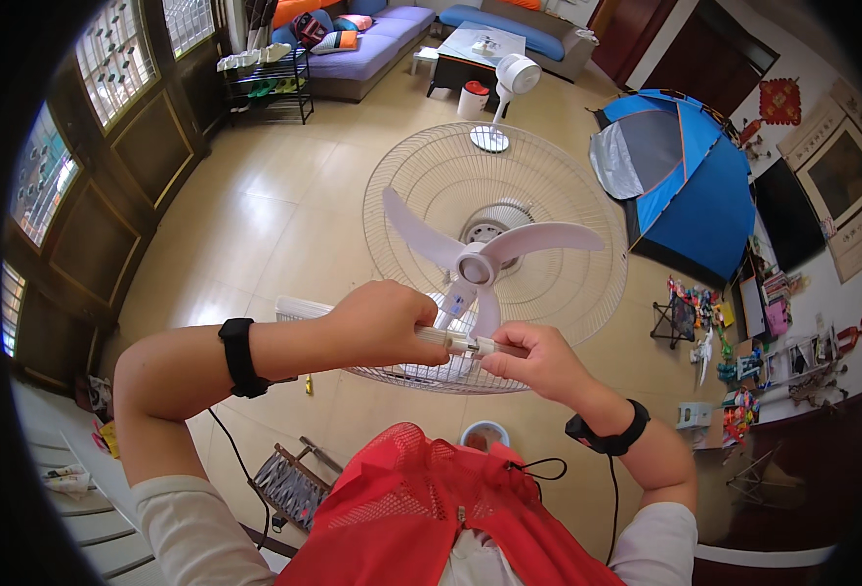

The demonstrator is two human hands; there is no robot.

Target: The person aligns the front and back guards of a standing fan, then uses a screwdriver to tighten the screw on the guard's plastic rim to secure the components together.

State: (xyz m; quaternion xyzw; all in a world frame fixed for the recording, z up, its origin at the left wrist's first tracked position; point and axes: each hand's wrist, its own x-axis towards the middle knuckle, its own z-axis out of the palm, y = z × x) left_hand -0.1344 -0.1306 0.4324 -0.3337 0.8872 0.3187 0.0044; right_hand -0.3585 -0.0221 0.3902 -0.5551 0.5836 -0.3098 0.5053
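- Presently, the white fan grille rim (455,342) is gripped from above by the left hand (382,322), fingers closed.
- Its rim clip is pinched by the right hand (538,361), before the three-bladed fan (480,264).

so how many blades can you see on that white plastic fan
3. One white plastic blade points up-left of the hub, one stretches right, and one points down, its tip behind the right hand. The left hand grips the rim of the wire fan guard. None looks hidden.

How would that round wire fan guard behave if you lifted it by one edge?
The wire guard looks thin and open, so probably light for its size. Its fine spokes might flex or dent. Both hands, left hand and right hand, grip its lower rim.
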